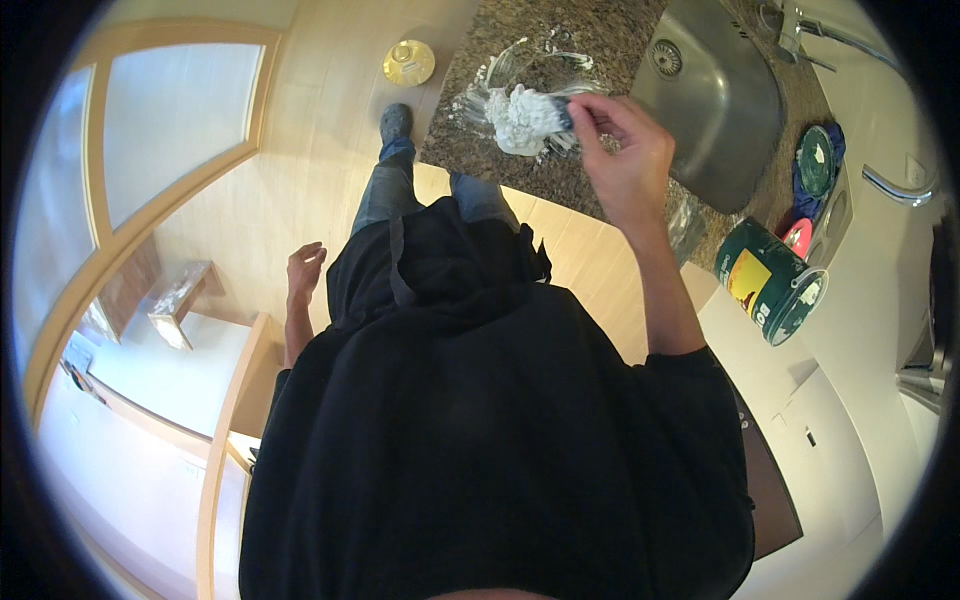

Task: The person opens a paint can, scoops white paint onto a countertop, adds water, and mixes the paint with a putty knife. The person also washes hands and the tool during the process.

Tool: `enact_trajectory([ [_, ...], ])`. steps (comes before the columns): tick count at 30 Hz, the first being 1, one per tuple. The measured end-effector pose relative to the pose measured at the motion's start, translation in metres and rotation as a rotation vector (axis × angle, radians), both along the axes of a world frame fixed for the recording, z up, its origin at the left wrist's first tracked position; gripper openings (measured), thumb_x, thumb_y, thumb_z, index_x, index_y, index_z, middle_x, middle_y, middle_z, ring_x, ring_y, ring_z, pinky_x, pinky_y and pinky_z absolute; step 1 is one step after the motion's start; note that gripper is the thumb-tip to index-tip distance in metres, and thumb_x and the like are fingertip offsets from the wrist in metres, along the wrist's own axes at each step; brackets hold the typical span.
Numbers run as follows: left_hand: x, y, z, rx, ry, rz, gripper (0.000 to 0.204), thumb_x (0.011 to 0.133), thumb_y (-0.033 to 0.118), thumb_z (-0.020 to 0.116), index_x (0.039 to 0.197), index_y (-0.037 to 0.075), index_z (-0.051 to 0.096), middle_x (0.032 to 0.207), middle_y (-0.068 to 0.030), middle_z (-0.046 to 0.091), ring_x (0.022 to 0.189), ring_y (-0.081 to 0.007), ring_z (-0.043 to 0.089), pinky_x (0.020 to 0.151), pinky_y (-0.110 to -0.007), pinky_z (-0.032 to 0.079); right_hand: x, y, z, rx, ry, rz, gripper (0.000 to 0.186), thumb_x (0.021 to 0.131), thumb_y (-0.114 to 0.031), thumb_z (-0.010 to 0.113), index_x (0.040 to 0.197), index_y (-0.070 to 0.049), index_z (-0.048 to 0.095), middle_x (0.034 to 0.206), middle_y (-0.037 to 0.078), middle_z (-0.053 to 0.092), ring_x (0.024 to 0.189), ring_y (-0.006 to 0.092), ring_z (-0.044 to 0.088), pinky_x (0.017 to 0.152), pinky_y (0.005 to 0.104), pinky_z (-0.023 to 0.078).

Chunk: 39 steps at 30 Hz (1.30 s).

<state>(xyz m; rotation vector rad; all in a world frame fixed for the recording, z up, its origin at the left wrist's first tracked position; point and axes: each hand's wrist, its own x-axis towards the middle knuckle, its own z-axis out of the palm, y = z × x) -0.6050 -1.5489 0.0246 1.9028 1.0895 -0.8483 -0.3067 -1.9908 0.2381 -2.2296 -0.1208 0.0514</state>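
Observation:
My right hand (630, 150) is closed in a pinch on a dark-handled tool (565, 113) above the speckled brown stone countertop (560, 180). The tool's head runs into a thick heap of white paste (520, 120), so its exact kind is hidden. Smears of the same paste spread in a rough ring on the stone around the heap. My left hand (304, 268) hangs low at my left side, fingers loosely bent and apart, with nothing in it.
Right of my right hand is a steel sink (710, 110) with a tap (835, 35). A dark green bucket (765, 280) and a green lid (816, 160) are at the right. On the wooden floor lies a round gold-coloured object (408, 63); wood-framed glass panels (180, 95) stand left.

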Motion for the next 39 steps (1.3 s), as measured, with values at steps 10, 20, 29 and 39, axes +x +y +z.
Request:
enact_trajectory([
  [10,0.020,0.018,-0.012,-0.050,-0.038,-0.016,0.039,0.087,0.023,0.073,0.121,0.004,0.070,0.116,-0.0167,0.072,0.109,-0.0261,0.067,0.093,-0.039,0.053,-0.011,0.005,-0.005,-0.092,-0.012,-0.100,0.014,0.086,-0.003,0.072,0.099,0.000,0.073,0.087,0.012,0.073,0.073,0.0185,0.072,0.069,0.0302,0.057],
  [20,0.060,0.038,-0.028,-0.158,0.069,-0.125,0.033,0.089,0.020,0.069,0.117,0.002,0.071,0.113,-0.0164,0.072,0.104,-0.0240,0.069,0.090,-0.034,0.053,-0.108,0.014,-0.021,0.519,0.244,-0.742,0.017,0.092,-0.003,0.070,0.102,0.010,0.068,0.091,0.015,0.070,0.078,0.0171,0.070,0.075,0.0330,0.064],
  [29,0.174,0.110,-0.039,-0.071,-0.024,-0.496,0.038,0.085,0.022,0.073,0.119,0.003,0.071,0.111,-0.0165,0.073,0.103,-0.0257,0.070,0.091,-0.036,0.054,-0.069,0.085,-0.042,0.739,-0.027,-0.851,0.017,0.093,-0.003,0.069,0.098,0.013,0.066,0.090,0.017,0.070,0.078,0.0241,0.073,0.072,0.0325,0.063],
  [39,0.227,0.135,-0.049,-0.067,-0.092,-0.561,0.035,0.086,0.020,0.072,0.117,0.004,0.072,0.112,-0.0170,0.073,0.105,-0.0263,0.069,0.091,-0.038,0.053,-0.049,0.091,-0.007,0.216,0.110,-0.776,0.008,0.090,-0.002,0.070,0.092,0.006,0.071,0.077,0.013,0.073,0.073,0.0185,0.074,0.063,0.0245,0.057],
])
